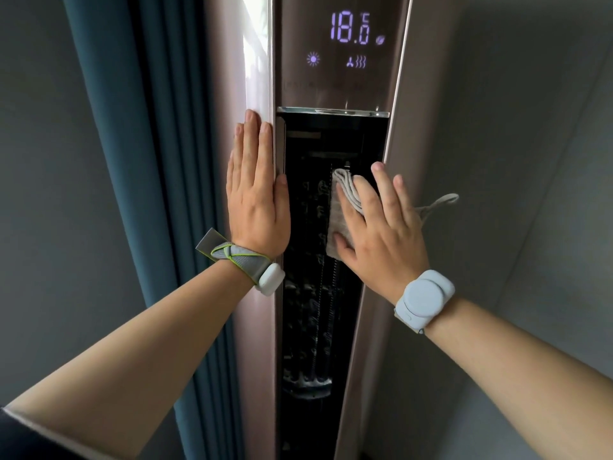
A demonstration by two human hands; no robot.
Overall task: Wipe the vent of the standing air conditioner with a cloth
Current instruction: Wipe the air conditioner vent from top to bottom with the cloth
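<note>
The tall rose-gold standing air conditioner (391,320) fills the middle of the view. Its long dark vent (311,313) stands open down the front, with louvres visible inside. A folded grey cloth (338,207) lies against the upper part of the vent, and my right hand (381,227) presses flat on it, fingers spread, thumb on the cloth's lower edge. A loop of the cloth (438,204) hangs out to the right of that hand. Resting flat on the unit's left side panel beside the vent, my left hand (257,190) holds nothing.
Above the vent a lit display (351,31) reads 18.0 with sun and fan icons. A dark teal curtain (132,161) hangs just left of the unit. Grey walls (530,161) stand on both sides. Both wrists wear pale bands.
</note>
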